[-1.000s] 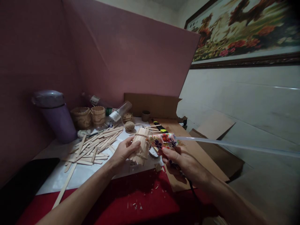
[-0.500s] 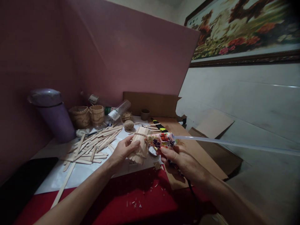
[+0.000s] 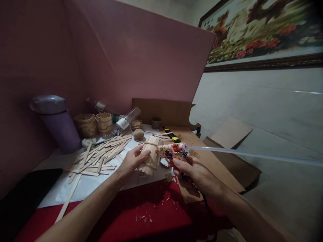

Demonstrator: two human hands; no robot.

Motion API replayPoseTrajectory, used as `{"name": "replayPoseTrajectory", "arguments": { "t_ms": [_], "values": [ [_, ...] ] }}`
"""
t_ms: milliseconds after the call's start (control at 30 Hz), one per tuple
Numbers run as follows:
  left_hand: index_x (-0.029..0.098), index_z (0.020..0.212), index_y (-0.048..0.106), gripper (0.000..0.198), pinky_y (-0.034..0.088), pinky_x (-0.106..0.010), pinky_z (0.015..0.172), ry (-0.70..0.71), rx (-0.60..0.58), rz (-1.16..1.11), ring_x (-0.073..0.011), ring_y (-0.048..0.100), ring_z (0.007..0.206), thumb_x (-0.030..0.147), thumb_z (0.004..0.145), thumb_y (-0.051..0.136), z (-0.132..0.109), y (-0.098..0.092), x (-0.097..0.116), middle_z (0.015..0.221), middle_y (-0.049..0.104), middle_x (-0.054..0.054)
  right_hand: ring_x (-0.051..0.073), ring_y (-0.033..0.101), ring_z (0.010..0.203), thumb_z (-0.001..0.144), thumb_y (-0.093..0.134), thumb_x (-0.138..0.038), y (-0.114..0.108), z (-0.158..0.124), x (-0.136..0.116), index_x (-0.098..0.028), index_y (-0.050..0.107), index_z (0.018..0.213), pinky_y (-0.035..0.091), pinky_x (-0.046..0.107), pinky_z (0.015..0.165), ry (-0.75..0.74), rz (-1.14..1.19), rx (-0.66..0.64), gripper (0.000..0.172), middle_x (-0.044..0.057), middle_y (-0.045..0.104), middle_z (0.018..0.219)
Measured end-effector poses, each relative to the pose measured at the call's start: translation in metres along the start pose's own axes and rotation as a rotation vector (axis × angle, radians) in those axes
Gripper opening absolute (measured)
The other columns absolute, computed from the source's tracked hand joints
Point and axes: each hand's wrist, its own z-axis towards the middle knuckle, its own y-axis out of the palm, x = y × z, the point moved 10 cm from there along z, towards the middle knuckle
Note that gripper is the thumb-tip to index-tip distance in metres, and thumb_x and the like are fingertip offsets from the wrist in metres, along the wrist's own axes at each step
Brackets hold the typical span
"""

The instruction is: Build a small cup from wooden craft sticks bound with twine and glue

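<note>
Two layers cover the table: a red cloth (image 3: pixel 151 215) nearest the person, flecked with pale chips, and a white sheet (image 3: pixel 85 186) farther back. A flat piece of cardboard (image 3: pixel 209 161) lies to the right of both. Loose craft sticks (image 3: pixel 101 157) are strewn over the sheet. Behind them stand a purple flask (image 3: pixel 59 124) and two small stick cups (image 3: pixel 86 125) (side by side, very close together). Near these are a ball of twine (image 3: pixel 138 134) and a clear plastic bottle (image 3: pixel 127 119) lying on its side. A pink board (image 3: pixel 141 57) rises behind the table, and a framed painting (image 3: pixel 262 33) hangs on the pale wall at the right.

The stick bundle (image 3: pixel 152 154) is held just above the sheet's near right edge, at the middle of the view. It is a round cluster of pale wooden sticks set edge to edge, tilted so its top leans away. Twine is wound round it near the top and again near the bottom.

The left hand (image 3: pixel 131 163) clasps the bundle's left side, thumb and fingers curled onto the sticks. The right hand (image 3: pixel 194 174) is closed round the handle of a flower-patterned glue gun (image 3: pixel 174 151), whose nozzle sits at the bundle's upper right side; whether it touches is unclear. A long clear glue stick (image 3: pixel 239 154) juts from the gun's back toward the right.
</note>
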Motion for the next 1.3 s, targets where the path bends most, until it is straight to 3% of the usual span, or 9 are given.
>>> {"name": "replayPoseTrajectory", "arguments": {
  "t_ms": [433, 700, 1300],
  "values": [
    [0.014, 0.126, 0.062, 0.069, 0.05, -0.03, 0.073, -0.011, 0.047, 0.017, -0.0259, 0.068, 0.089, 0.055, 0.072, 0.073, -0.002, -0.0022, 0.0023, 0.104, 0.073, -0.012, 0.005, 0.029, 0.035, 0.081, 0.055, -0.064, 0.001, -0.0022, 0.0049, -0.021, 0.046, 0.065, 0.02, 0.018, 0.031, 0.013, 0.025, -0.005, 0.047, -0.008, 0.037, 0.046],
    [0.017, 0.123, 0.063, 0.059, 0.049, -0.027, 0.071, -0.017, 0.045, 0.002, -0.0211, 0.067, 0.084, 0.051, 0.076, 0.071, -0.0011, -0.0047, -0.0017, 0.101, 0.073, -0.008, 0.004, 0.024, 0.037, 0.08, 0.056, -0.066, -0.0023, -0.0087, 0.003, -0.021, 0.043, 0.068, 0.018, 0.015, 0.032, 0.057, 0.061, 0.033, 0.049, -0.01, 0.033, 0.049],
    [0.017, 0.126, 0.062, 0.067, 0.051, -0.03, 0.073, -0.017, 0.053, 0.01, -0.0254, 0.068, 0.09, 0.055, 0.072, 0.073, -0.0023, -0.002, 0.0026, 0.105, 0.073, -0.01, 0.004, 0.026, 0.035, 0.084, 0.053, -0.061, 0.0013, -0.0083, -0.0027, -0.021, 0.044, 0.064, 0.021, 0.016, 0.03, -0.01, 0.025, 0.032, 0.046, -0.009, 0.034, 0.047]
  ]
}}
